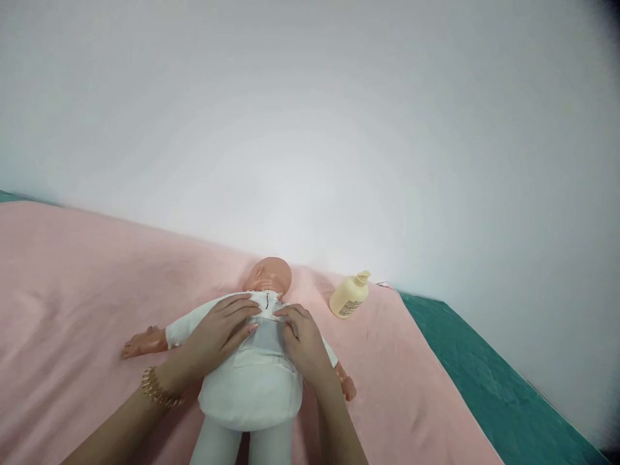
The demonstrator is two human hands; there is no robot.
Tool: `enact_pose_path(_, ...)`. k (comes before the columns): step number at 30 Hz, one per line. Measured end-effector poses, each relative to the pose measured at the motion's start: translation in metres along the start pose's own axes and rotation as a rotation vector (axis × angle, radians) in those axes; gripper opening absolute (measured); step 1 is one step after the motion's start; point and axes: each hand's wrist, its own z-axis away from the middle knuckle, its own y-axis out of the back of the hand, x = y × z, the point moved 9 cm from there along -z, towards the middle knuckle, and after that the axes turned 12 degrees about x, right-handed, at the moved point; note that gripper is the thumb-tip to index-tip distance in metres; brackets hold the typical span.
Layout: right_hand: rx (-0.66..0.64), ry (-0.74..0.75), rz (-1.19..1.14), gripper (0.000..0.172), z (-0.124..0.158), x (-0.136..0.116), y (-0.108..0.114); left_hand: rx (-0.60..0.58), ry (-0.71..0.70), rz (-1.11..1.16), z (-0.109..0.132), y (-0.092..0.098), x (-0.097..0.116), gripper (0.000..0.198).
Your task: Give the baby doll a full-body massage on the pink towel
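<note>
A baby doll [249,407] in white clothes lies stretched out with its bare head [271,274] toward the wall. The back of its head shows, and its face is hidden. A short dark slit or mark [267,301] is visible on the white cloth below the neck. My left hand [225,329] rests on the doll's upper body at the left, fingers stretched out and thumb apart. Opposite it, my right hand [305,339] touches the right side, its fingers bent and thumb apart from them. Between both hands lies a smooth greyish-white patch [266,334].
A pale yellow pump bottle [347,297] stands right of the doll's head. Beneath everything is a pink cloth [397,374] with soft wrinkles. Green surface [489,361] shows past its right edge. A plain white wall [310,129] rises behind.
</note>
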Motion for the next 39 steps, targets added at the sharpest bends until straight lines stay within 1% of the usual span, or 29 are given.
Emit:
enact_pose_path(4, -0.018, 0.004, -0.018, 0.036, 0.001, -0.001, -0.005, -0.028, 0.000, -0.016, 0.002, -0.005, -0.004, 0.032)
enact_pose_path(8, -0.057, 0.019, 0.006, 0.033, 0.003, -0.004, -0.010, -0.040, 0.002, 0.007, 0.002, -0.007, -0.005, 0.031)
enact_pose_path(10, -0.054, 0.023, 0.014, 0.032, 0.002, -0.005, -0.011, -0.047, 0.009, 0.023, 0.002, -0.008, -0.005, 0.030)
enact_pose_path(13, 0.002, 0.013, 0.000, 0.030, 0.001, -0.004, -0.008, -0.045, 0.031, 0.035, 0.002, -0.008, -0.006, 0.030)
enact_pose_path(15, 0.059, 0.002, -0.021, 0.028, 0.001, -0.004, -0.004, -0.012, 0.058, 0.025, 0.003, -0.006, -0.009, 0.031)
enact_pose_path(17, 0.086, -0.002, -0.034, 0.027, 0.001, -0.003, -0.003, 0.025, 0.088, 0.007, 0.004, -0.004, -0.012, 0.035)
enact_pose_path(20, 0.052, 0.015, -0.016, 0.028, 0.002, -0.004, -0.009, 0.002, 0.087, -0.011, 0.006, -0.008, -0.014, 0.039)
enact_pose_path(23, 0.021, 0.031, 0.024, 0.027, 0.002, -0.003, -0.016, -0.043, 0.061, -0.019, 0.006, -0.013, -0.013, 0.038)
enact_pose_path(25, 0.013, 0.032, 0.040, 0.027, 0.002, -0.002, -0.018, -0.052, 0.058, -0.025, 0.005, -0.013, -0.013, 0.037)
enact_pose_path(34, 0.007, 0.049, -0.023, 0.027, 0.000, 0.006, -0.018, -0.058, 0.051, -0.055, 0.006, -0.015, -0.013, 0.044)
enact_pose_path(37, 0.019, 0.048, -0.023, 0.030, 0.001, 0.008, -0.019, -0.060, 0.045, -0.070, 0.008, -0.017, -0.014, 0.049)
enact_pose_path(39, 0.002, 0.063, -0.003, 0.033, 0.002, 0.008, -0.021, -0.071, 0.044, -0.071, 0.008, -0.018, -0.015, 0.049)
